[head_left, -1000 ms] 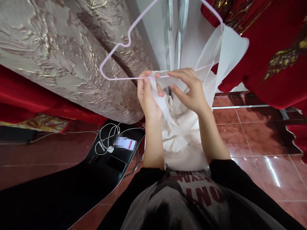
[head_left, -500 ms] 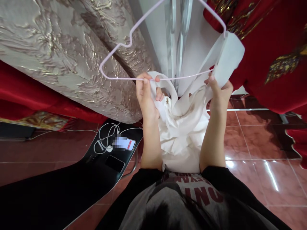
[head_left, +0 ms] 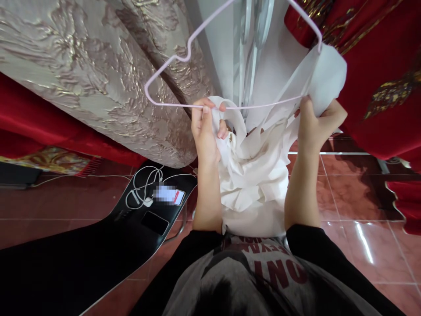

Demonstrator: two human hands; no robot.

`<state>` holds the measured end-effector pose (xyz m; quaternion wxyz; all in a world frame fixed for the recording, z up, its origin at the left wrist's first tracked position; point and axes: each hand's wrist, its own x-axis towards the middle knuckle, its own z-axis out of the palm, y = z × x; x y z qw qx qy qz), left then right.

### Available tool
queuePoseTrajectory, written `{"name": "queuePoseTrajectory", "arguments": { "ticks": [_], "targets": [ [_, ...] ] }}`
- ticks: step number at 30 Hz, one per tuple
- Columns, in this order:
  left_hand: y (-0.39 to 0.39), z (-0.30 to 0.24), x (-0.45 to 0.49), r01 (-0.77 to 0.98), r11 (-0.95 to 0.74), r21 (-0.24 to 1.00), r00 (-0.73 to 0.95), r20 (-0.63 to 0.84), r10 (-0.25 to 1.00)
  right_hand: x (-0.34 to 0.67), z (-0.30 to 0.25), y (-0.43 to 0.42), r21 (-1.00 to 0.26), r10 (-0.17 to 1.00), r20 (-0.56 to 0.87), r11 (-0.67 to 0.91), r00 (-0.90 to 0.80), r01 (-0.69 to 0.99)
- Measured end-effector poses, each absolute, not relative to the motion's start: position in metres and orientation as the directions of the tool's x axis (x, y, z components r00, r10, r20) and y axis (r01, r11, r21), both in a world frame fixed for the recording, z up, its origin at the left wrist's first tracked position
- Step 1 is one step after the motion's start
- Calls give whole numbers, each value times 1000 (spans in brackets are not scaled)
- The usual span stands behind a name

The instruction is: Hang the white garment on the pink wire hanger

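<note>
One pale pink hanger of thin rod [head_left: 250,107], shoulders notched, top running out of view. One white garment of thin, soft cloth [head_left: 251,175], bunched below the hanger and between the forearms; one panel drawn over the hanger's right end, the left end bare.

One left hand [head_left: 205,127]: thumb and fingers pinching the lower bar together with an edge of the white cloth. One right hand [head_left: 319,125]: grasping the white panel near the right end, thumb beside the bar; the far fingers are hidden behind cloth, their exact hold cannot be told.

Risks, as judged:
1. Slipping. Smooth cloth on a smooth rod; a loosened left pinch could let the edge drop.
2. Twisting. Crumpled folds may conceal a turned opening, leaving the garment crooked.
3. Bowing. An outward pull at the right could bend the slim bar or tilt the hanger.
4. Snagging. One red drape with gold sequins [head_left: 368,72] stands just beside the panel; its rough trim could catch fine fabric.
</note>
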<state>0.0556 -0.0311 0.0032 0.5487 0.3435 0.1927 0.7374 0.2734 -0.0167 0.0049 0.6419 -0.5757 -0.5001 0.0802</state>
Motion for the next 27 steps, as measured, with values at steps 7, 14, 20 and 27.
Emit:
{"name": "queuePoseTrajectory", "arguments": {
  "ticks": [7, 14, 20, 27],
  "targets": [
    [-32, 5, 54, -655, -295, 696, -174, 240, 955, 267, 9, -5, -818, 664, 570, 408, 483, 405],
    [-36, 9, 54, -647, -312, 696, -172, 265, 949, 270, 34, -1, -741, 578, 656, 370, 485, 561],
    [-35, 9, 51, -669, -304, 678, -154, 274, 949, 280, 83, 9, -885, 796, 452, 455, 401, 95],
    [-31, 2, 48, -678, -324, 660, -150, 308, 940, 338, 78, 13, -857, 821, -8, 288, 570, -427]
  ]
}}
